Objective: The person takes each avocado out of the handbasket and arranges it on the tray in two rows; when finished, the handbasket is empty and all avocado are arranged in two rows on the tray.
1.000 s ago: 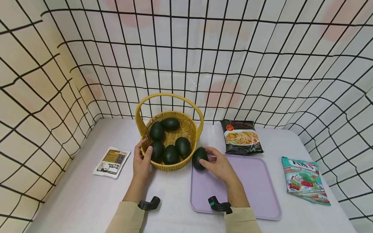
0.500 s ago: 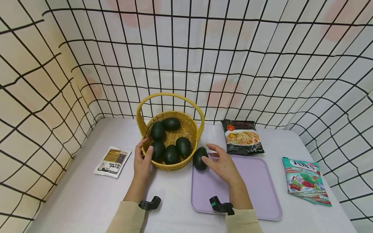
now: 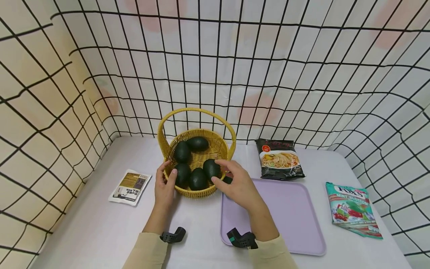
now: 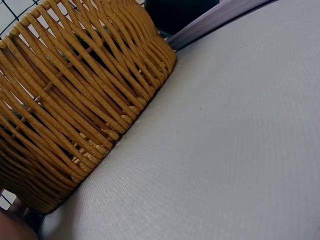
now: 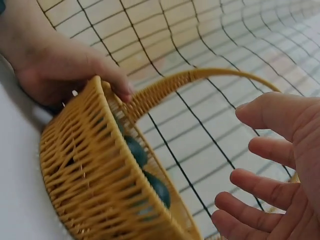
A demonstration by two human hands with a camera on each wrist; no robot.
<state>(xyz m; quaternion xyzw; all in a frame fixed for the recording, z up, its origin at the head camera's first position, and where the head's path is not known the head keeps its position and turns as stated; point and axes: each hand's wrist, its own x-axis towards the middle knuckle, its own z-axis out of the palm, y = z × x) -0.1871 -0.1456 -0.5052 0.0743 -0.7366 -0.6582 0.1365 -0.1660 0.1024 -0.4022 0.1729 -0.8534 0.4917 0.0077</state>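
Observation:
A yellow wicker basket (image 3: 193, 193) with a tall arched handle holds several dark green avocados (image 3: 198, 179). My left hand (image 3: 164, 189) grips its left rim, thumb over the edge and fingers around the outer wall, as the right wrist view also shows. Above the basket's right rim is my right hand (image 3: 239, 185), thumb and forefinger spread either side of the rightmost avocado (image 3: 211, 169) inside. Its fingers (image 5: 265, 187) look apart and hold nothing in the right wrist view. Another avocado (image 3: 228, 180), at the tray's upper left corner, is mostly hidden behind this hand.
A lilac tray (image 3: 285, 216) lies right of the basket. Behind it is a black noodle packet (image 3: 280, 160), and far right a teal Fox's candy bag (image 3: 352, 211). A small white and brown packet (image 3: 130, 187) lies left. Black wire mesh (image 3: 215, 78) surrounds the table's back and sides.
My right hand has let go of the avocado at the tray's corner and moved left over the basket's right rim. My left hand stays on the basket.

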